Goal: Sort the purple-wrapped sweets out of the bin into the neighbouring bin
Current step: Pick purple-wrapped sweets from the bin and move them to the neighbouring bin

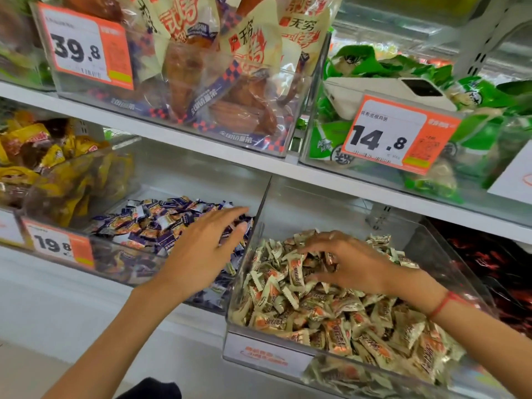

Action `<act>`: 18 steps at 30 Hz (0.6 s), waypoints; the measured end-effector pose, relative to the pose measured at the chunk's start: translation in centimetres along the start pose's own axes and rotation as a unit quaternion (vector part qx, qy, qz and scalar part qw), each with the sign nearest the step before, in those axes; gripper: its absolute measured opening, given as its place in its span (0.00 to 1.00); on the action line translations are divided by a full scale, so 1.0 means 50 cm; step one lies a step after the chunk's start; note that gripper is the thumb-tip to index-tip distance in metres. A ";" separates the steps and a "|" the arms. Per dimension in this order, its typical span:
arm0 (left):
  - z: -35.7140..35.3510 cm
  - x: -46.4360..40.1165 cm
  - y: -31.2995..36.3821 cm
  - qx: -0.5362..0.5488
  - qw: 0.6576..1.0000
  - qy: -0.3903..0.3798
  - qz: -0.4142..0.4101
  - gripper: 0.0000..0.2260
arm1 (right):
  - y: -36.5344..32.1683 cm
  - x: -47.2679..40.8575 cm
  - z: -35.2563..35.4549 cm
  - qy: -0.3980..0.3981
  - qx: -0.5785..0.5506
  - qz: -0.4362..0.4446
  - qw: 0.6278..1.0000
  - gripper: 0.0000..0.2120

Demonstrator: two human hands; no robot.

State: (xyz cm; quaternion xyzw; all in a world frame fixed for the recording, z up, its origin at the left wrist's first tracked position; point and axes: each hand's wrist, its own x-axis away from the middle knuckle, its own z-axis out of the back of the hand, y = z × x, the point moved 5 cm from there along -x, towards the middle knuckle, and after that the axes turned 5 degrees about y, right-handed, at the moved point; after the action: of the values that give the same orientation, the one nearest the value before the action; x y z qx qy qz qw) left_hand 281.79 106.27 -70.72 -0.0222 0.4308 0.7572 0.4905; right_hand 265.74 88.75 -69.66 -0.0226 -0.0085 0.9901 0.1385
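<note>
No purple sweet shows among the cream-wrapped sweets (331, 306) at four o'clock; left hand (207, 249) spread empty, right hand (342, 260) digging, grip unclear.

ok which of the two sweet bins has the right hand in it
The bin of cream-wrapped sweets, pulled forward on the right. The right hand is in its pile; the left hand is over the purple-wrapped sweets bin.

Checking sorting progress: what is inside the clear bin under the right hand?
The clear bin holds a heap of cream-and-orange wrapped sweets. No purple wrapper shows on top. The right hand covers part of the heap, and the lower layers are hidden, so purple ones could remain.
</note>
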 end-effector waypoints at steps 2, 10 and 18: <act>-0.027 0.006 0.012 0.077 0.995 -0.029 0.055 0.24 | -0.017 -0.005 -0.034 -0.012 0.044 0.023 0.999 0.31; -0.049 0.008 -0.012 0.151 0.980 -0.039 0.122 0.21 | 0.004 -0.105 -0.071 -0.015 0.128 0.048 0.990 0.26; -0.039 0.013 0.003 0.156 0.980 -0.010 0.126 0.17 | 0.075 -0.066 -0.005 0.119 0.090 -0.040 0.988 0.16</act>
State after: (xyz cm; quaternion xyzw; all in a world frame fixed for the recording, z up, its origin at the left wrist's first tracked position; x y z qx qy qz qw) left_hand 280.57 105.37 -72.13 0.1167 0.5376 0.7366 0.3933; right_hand 267.89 84.26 -69.87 -0.1271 0.0959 0.9708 0.1796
